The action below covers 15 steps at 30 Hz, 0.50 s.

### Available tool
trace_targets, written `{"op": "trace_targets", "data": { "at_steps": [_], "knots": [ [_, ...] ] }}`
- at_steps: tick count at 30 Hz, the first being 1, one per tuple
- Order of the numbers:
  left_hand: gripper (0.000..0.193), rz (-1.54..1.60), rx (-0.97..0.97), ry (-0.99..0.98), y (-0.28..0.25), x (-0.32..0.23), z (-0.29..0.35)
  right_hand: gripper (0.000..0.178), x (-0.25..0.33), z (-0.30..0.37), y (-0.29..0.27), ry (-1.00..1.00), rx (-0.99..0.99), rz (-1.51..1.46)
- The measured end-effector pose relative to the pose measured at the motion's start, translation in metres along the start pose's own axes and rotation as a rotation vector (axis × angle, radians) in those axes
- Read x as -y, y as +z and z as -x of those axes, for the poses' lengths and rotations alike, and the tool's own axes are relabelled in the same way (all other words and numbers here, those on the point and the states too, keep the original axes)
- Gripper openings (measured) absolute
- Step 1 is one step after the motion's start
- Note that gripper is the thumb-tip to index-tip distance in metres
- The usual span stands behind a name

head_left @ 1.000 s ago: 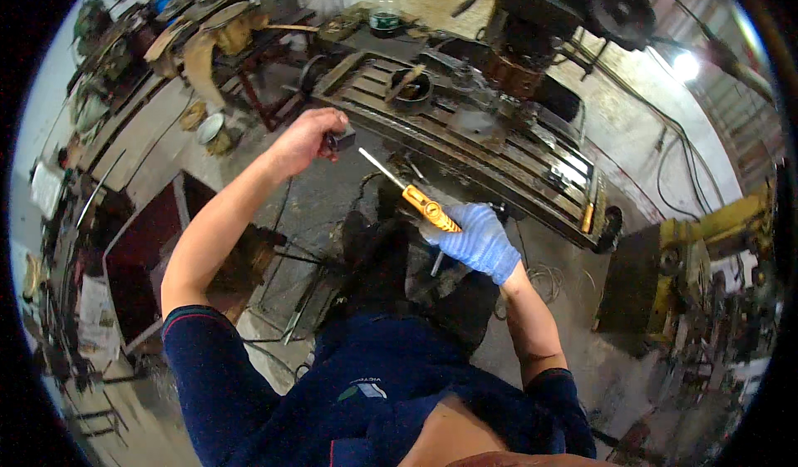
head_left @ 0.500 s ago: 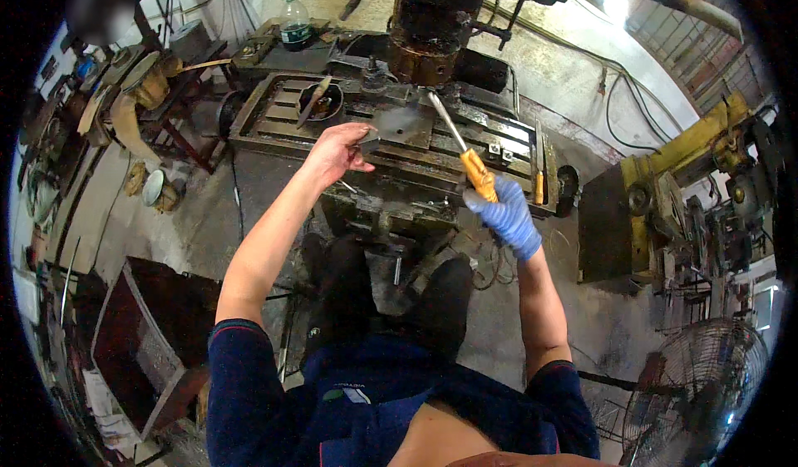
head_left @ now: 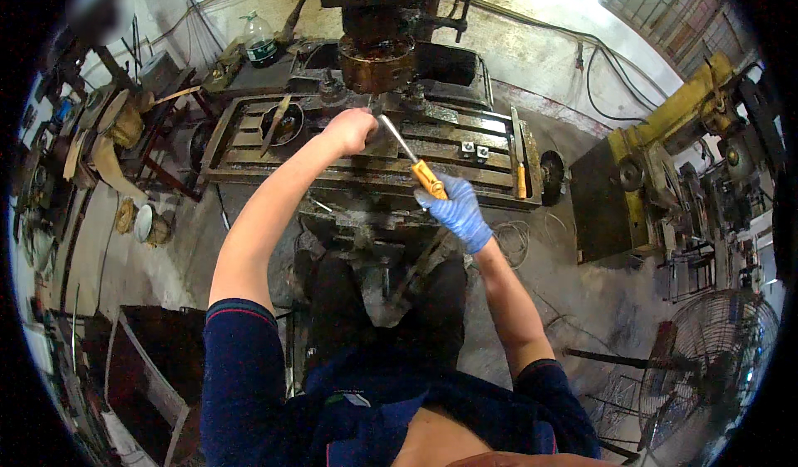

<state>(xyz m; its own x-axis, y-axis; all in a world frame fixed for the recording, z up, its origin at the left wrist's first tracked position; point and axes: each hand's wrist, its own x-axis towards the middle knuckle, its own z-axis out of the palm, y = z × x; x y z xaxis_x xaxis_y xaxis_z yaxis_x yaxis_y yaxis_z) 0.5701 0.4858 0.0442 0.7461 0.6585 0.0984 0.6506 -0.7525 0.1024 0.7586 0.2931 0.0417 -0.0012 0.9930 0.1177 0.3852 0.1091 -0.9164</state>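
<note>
At twelve o'clock on the slotted machine table, under the spindle head, the bare left hand is closed into a fist on something hidden. The gloved right hand wraps the screwdriver by its orange handle, tip up near the left fist. Keeping the shaft steady seems wise. Compared with half a second earlier, both hands sit closer together.

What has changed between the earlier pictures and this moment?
The left hand moved in beside the machine head, closed into a fist. The tool's metal tip swung to meet it. The gloved right hand keeps its grip on the orange handle; the slotted table looks unchanged.
</note>
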Motion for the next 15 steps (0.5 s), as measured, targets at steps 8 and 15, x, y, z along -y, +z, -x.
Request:
{"op": "trace_targets", "data": {
  "at_steps": [8, 15],
  "knots": [
    [0.032, 0.016, -0.163, 0.145, 0.009, 0.003, 0.0, 0.033, -0.103, -0.007, 0.045, 0.179, -0.158, -0.155],
    [0.023, 0.021, -0.267, -0.136, 0.013, -0.006, 0.021, 0.046, -0.092, 0.013, 0.054, 0.188, -0.347, 0.415]
  ]
}}
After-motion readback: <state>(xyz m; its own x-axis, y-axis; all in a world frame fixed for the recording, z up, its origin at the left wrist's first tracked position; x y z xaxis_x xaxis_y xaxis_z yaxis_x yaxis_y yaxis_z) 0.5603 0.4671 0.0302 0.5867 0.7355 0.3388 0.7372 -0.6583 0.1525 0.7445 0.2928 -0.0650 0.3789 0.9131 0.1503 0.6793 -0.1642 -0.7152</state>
